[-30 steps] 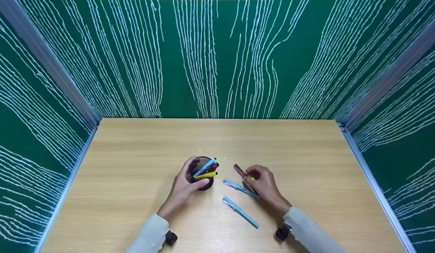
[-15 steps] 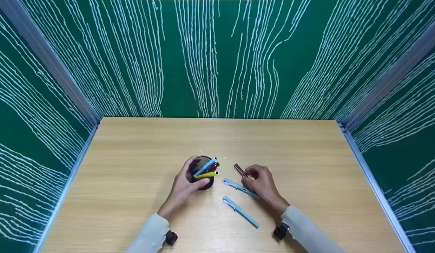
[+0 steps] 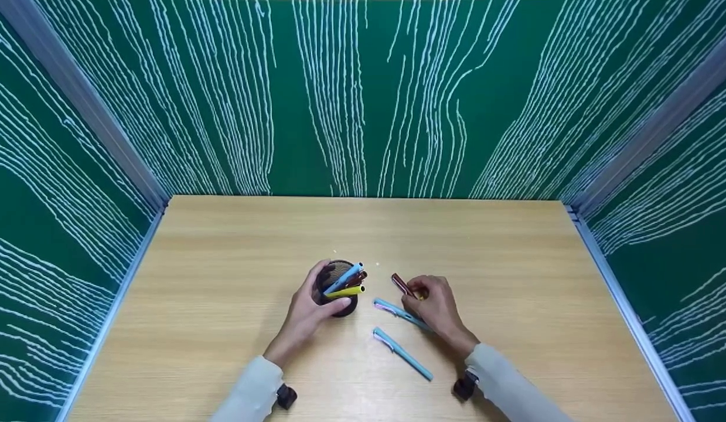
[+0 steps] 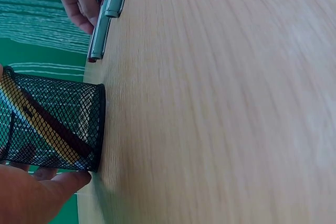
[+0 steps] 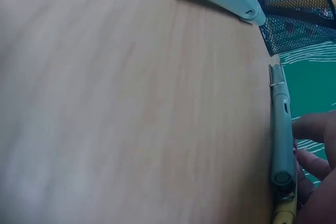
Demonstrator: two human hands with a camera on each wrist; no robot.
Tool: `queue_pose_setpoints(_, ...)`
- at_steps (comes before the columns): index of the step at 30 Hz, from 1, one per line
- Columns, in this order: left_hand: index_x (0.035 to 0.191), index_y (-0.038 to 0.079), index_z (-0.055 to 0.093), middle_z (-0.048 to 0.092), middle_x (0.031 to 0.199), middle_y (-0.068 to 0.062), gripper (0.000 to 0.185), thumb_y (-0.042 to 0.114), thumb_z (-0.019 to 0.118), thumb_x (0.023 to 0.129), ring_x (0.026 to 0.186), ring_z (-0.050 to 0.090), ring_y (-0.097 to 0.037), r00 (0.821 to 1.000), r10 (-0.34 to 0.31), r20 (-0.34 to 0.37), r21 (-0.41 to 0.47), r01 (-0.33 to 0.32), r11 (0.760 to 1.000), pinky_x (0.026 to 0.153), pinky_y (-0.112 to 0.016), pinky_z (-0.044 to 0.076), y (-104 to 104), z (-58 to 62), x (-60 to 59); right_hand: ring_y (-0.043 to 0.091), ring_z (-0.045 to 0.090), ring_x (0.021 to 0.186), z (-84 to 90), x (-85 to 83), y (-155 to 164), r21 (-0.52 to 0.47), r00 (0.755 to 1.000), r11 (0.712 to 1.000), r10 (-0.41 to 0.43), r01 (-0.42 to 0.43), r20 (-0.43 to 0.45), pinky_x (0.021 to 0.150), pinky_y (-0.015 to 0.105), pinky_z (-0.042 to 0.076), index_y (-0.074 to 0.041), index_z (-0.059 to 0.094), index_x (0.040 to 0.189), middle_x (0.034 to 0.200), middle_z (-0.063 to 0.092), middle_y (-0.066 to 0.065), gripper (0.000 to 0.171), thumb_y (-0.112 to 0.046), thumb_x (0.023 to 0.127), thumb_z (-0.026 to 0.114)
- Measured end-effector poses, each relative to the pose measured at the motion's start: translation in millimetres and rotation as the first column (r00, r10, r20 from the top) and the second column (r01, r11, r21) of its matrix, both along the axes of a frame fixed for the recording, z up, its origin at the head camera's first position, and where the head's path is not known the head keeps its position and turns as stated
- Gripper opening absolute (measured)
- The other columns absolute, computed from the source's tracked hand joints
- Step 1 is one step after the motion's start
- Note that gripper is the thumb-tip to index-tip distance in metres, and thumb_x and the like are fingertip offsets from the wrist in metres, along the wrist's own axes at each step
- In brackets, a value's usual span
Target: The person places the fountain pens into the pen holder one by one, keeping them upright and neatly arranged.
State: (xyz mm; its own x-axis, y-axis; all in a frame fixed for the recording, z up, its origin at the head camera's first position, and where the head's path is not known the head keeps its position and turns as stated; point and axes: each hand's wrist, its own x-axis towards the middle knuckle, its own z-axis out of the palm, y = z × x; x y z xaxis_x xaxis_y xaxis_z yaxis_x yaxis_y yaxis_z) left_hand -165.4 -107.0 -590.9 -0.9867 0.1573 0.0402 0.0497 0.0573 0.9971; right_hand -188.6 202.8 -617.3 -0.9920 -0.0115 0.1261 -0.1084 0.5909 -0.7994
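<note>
- The left hand point(image 3: 309, 305) grips the cup point(image 3: 339, 307), a black mesh one, with the thumb on its near side and the fingers round its left and far sides.
- The cup stands upright on the table point(image 3: 251, 234), left of the loose pens.
- In the cup a blue pen point(image 3: 343, 280), a dark pen point(image 3: 357, 278) and a yellow pen point(image 3: 346, 292) lean to the right, their ends past the rim; the yellow one is nearest.
- The right hand point(image 3: 438, 308) pinches the brown pen point(image 3: 400, 283) between thumb and fingers at its near right part; the pen's other end points far left, toward the cup but apart from it.
- A yellow piece point(image 5: 285, 214) shows beside the right hand, mostly hidden.
- The far teal pen point(image 3: 398, 310) lies just on the near side of the brown pen, its right end partly behind the right hand.
- The near teal pen point(image 3: 402, 354) lies nearer the person, apart from both hands, slanting from far left to near right.
- Pale sleeves point(image 3: 251, 387) cover both forearms.
- A green wall point(image 3: 374, 117) with wavy white lines stands along the table's far edge.
</note>
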Motion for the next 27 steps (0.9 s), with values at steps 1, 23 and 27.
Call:
queue_pose_setpoints(1,0.168,0.021,0.043,0.056,0.16,-0.014,0.094,0.023,0.094,0.089,0.147,0.053,-0.033,1.0,0.0,0.001,0.001,0.0,1.0,0.13,-0.053,0.032,0.0,0.0,0.2,0.026,0.055,0.101,-0.5,0.2,-0.1,0.005,1.0,1.0,-0.003,0.003,-0.004,0.09,0.041,0.043,-0.009,0.082,0.102,0.096,0.072,0.004,0.018,-0.004,0.087,0.088)
queue_pose_setpoints(23,0.17,0.02,0.041,0.054,0.163,-0.013,0.094,0.022,0.092,0.091,0.151,0.05,-0.035,1.0,-0.005,0.017,-0.002,0.005,1.0,0.131,-0.056,0.029,0.2,2.6,1.0,0.024,0.057,0.096,7.5,-0.9,-2.6,0.052,1.0,0.999,-0.003,0.002,0.012,0.085,0.038,0.045,-0.005,0.082,0.101,0.089,0.07,0.002,0.011,-0.005,0.091,0.086)
queue_pose_setpoints(27,0.169,0.022,0.042,0.054,0.162,-0.014,0.093,0.024,0.093,0.09,0.15,0.051,-0.035,1.0,-0.008,0.014,0.0,0.008,1.0,0.13,-0.055,0.031,0.5,2.5,1.2,0.022,0.062,0.089,14.4,0.6,-1.9,-0.005,0.999,1.0,0.002,-0.001,0.052,0.08,0.032,0.049,-0.002,0.082,0.104,0.09,0.071,0.003,0.013,-0.003,0.091,0.085)
